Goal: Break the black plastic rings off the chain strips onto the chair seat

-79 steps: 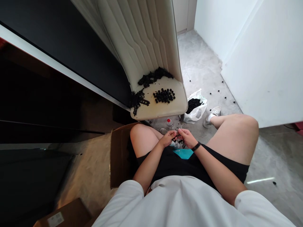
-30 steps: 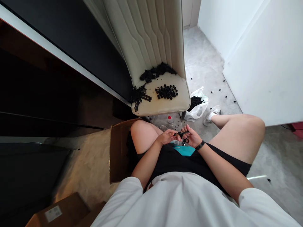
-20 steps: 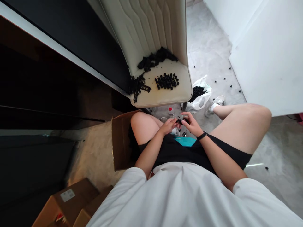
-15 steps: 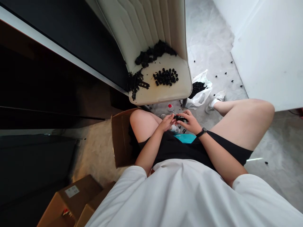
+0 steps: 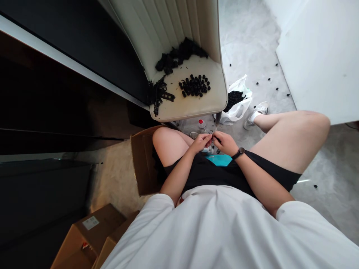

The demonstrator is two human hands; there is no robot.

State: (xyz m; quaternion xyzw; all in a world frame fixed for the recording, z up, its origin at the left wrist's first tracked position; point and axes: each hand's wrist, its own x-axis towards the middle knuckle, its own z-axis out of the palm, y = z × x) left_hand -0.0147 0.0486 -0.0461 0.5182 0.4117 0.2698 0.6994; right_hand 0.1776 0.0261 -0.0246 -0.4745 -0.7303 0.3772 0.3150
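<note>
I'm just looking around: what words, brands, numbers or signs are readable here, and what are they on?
No text can be read for certain.
White label on the lower-left cardboard box: its marks are too small and blurred.
Teal item: a small pale mark, too faint to read.
Dark wristwatch: nothing legible.
White bag: any printing is unreadable.
</note>
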